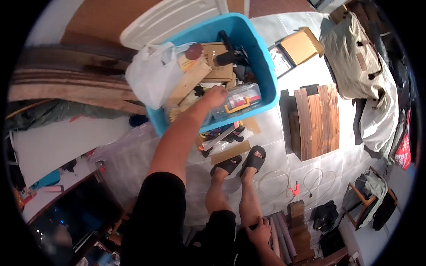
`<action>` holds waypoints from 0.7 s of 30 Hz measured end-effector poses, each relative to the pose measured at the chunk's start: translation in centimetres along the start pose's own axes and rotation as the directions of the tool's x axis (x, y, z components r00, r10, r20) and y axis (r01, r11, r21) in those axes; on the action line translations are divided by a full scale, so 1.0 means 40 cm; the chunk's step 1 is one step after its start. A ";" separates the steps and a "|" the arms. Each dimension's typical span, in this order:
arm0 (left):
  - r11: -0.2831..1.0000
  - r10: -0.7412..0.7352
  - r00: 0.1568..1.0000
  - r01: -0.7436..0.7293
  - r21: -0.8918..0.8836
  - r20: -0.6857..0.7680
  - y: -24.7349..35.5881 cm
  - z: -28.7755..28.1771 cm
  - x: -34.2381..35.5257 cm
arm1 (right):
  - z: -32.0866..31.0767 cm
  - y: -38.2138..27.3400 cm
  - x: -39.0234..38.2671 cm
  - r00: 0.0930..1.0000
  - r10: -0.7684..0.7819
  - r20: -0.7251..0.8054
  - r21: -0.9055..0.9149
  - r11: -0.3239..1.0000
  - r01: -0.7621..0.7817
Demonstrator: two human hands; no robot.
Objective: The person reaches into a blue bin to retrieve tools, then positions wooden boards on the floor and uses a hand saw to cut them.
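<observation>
1. Furthest left from where I stand, long wooden planks lie stacked, with a pale flat panel below them.
2. Next comes a crumpled white plastic bag, slumped over the left side of a big blue bin. A white ribbed lid leans up behind.
3. Inside the bin I can see a strip of light wood lying aslant and, just beside it, a cardboard box.
4. The left hand reaches down into the bin, fingers bent, right at the left end of a clear plastic case with a yellow handle. The case sits in the near right part of the bin; whether the grip is closed on it, I can't tell.
5. Below the bin's near wall, assorted tools lie on the tiled floor, close to the person's dark sandals.
6. The right hand rests on the person's knee, fingers bent over it; I can't make out whether that grip is open or closed.
7. Over to the right, a clear hose with a red nozzle loops across the tiles, nearer me than a brown wooden box.
8. Furthest right, a beige canvas bag slouches well above a chair draped with cloth.
</observation>
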State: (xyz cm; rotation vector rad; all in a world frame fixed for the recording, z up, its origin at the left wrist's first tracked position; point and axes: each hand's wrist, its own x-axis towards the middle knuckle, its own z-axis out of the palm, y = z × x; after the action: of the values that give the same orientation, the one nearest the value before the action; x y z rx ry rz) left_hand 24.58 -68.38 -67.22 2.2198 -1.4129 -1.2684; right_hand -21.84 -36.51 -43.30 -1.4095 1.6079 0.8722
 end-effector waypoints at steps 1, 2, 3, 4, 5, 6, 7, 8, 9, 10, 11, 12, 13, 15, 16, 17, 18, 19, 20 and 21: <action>0.997 -0.083 0.996 0.082 0.012 0.045 -0.033 0.011 0.024 | -0.023 -0.013 0.004 0.999 0.020 0.030 0.006 1.000 -0.021; 0.989 -0.151 0.984 0.149 0.023 0.100 -0.030 0.030 0.053 | -0.043 -0.017 0.009 0.997 0.055 0.052 0.011 0.998 -0.055; 0.985 -0.172 0.976 0.172 0.011 0.132 -0.034 0.048 0.071 | -0.048 -0.013 0.020 0.998 0.050 0.039 0.033 0.998 -0.051; 0.982 -0.187 0.967 0.191 -0.009 0.175 0.010 0.053 0.071 | -0.052 -0.005 0.023 0.998 0.059 0.023 0.050 0.997 -0.060; 0.975 -0.213 0.954 0.222 -0.021 0.213 0.032 0.048 0.057 | -0.055 0.000 0.016 0.998 0.058 0.017 0.066 0.996 -0.059; 0.986 -0.159 0.969 0.148 0.071 0.190 0.017 0.033 0.049 | -0.066 -0.001 0.012 0.997 0.061 0.041 0.068 0.996 -0.064; 0.991 -0.131 0.953 0.121 0.056 0.273 0.039 0.010 0.058 | -0.079 -0.011 0.021 0.996 0.075 0.047 0.080 0.994 -0.079; 0.983 -0.140 0.956 0.102 0.156 0.258 0.027 0.025 0.064 | -0.086 -0.014 0.025 0.995 0.087 0.054 0.091 0.992 -0.091; 0.964 -0.147 0.960 0.084 0.254 0.240 0.015 0.040 0.068 | -0.089 -0.009 0.024 0.994 0.093 0.063 0.095 0.991 -0.099; 0.962 -0.187 0.936 0.113 0.247 0.300 0.014 0.032 0.076 | -0.094 -0.007 0.024 0.993 0.094 0.068 0.099 0.990 -0.100; 0.960 -0.225 0.907 0.143 0.242 0.357 0.013 0.021 0.087 | -0.097 -0.006 0.025 0.993 0.093 0.074 0.102 0.990 -0.100; 0.956 -0.263 0.873 0.176 0.237 0.411 0.009 0.010 0.091 | -0.098 -0.008 0.028 0.992 0.093 0.082 0.102 0.990 -0.101; 0.958 -0.245 0.887 0.161 0.236 0.390 0.006 0.012 0.091 | -0.103 -0.005 0.032 0.991 0.098 0.086 0.099 0.989 -0.106; 0.963 -0.212 0.914 0.135 0.233 0.347 -0.008 0.016 0.087 | -0.107 -0.002 0.038 0.993 0.089 0.084 0.098 0.990 -0.097; 0.968 -0.183 0.925 0.111 0.225 0.334 -0.012 0.020 0.083 | -0.104 0.001 0.040 0.994 0.078 0.079 0.099 0.991 -0.086; 0.972 -0.155 0.935 0.087 0.218 0.319 -0.016 0.023 0.079 | -0.101 0.005 0.042 0.995 0.067 0.074 0.100 0.992 -0.074; 0.975 -0.128 0.944 0.065 0.211 0.304 -0.019 0.026 0.075 | -0.099 0.012 0.043 0.997 0.052 0.063 0.100 0.993 -0.058; 0.976 -0.125 0.946 0.064 0.206 0.299 -0.020 0.027 0.071 | -0.093 0.016 0.045 0.998 0.036 0.053 0.101 0.994 -0.041; 0.977 -0.123 0.948 0.064 0.201 0.294 -0.018 0.030 0.068 | -0.091 0.018 0.046 0.999 0.019 0.043 0.102 0.995 -0.023; 0.978 -0.121 0.950 0.065 0.196 0.288 -0.018 0.033 0.065 | -0.090 0.019 0.046 0.999 0.018 0.044 0.086 0.996 -0.022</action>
State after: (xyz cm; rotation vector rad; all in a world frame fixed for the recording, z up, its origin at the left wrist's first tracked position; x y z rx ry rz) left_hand 24.47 -69.83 -69.86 2.3122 -1.6068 -1.6248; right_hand -23.14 -40.43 -43.40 -1.3084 1.6108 0.8296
